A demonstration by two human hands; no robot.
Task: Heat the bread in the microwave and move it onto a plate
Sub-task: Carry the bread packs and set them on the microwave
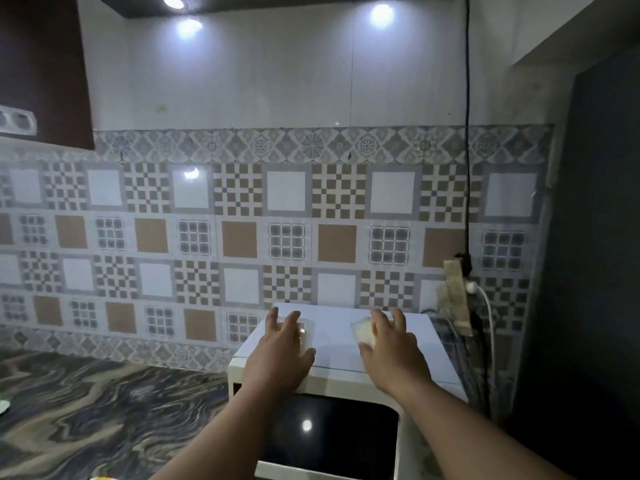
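Observation:
A white microwave (pixel 346 372) with a dark glass door (pixel 329 441) stands on the counter, door closed. Two pale pieces lie on its top. My left hand (pixel 280 348) reaches over the left one, a whitish, glossy piece of bread (pixel 307 331), with fingers and thumb curled around it. My right hand (pixel 393 344) covers the right piece of bread (pixel 362 332), pale yellow-white, thumb below it and fingers over it. Most of each piece is hidden by the hand. A sliver of a white plate (pixel 2 406) shows at the far left edge.
A marbled dark counter (pixel 104 410) stretches left of the microwave. Patterned wall tiles stand right behind it. A power strip (pixel 457 296) with plugs and cables hangs at the microwave's back right. A dark wall (pixel 588 271) closes the right side. A dark cupboard (pixel 41 64) hangs upper left.

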